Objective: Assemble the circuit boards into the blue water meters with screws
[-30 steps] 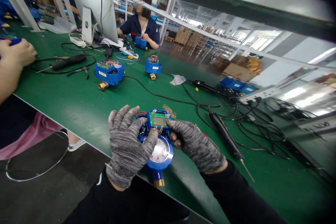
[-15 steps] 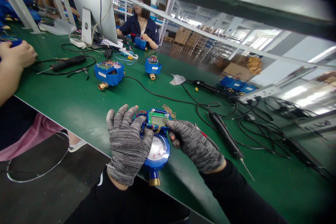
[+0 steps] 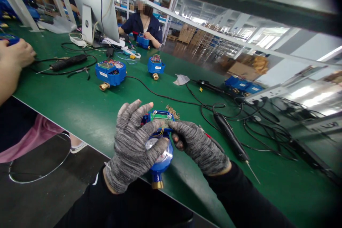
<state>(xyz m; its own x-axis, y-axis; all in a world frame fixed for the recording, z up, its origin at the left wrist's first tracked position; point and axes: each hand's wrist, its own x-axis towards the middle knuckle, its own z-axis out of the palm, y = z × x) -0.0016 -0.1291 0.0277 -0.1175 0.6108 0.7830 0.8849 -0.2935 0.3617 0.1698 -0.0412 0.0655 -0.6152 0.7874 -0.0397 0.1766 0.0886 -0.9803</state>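
Note:
A blue meter (image 3: 163, 160) with a round dial and a brass end stands at the table's near edge. Its upper part carries a green circuit board (image 3: 156, 116) with a display and yellow wires. My left hand (image 3: 136, 142), in a grey glove, lies over the dial and board with its fingers spread, partly covering both. My right hand (image 3: 199, 146), also gloved, has its fingers curled at the board's right edge; a red-handled tool shows partly behind it. What its fingertips pinch is hidden.
Small screws (image 3: 172, 111) lie behind the meter. A black electric screwdriver (image 3: 230, 137) and cables are on the right. Two blue meters (image 3: 110, 74) (image 3: 156, 66) stand farther back. Another person's hand (image 3: 22, 53) is at left; a person (image 3: 141, 25) sits opposite.
My left hand has moved right, from the board's left side to over the display and dial. My right hand has stayed almost in place.

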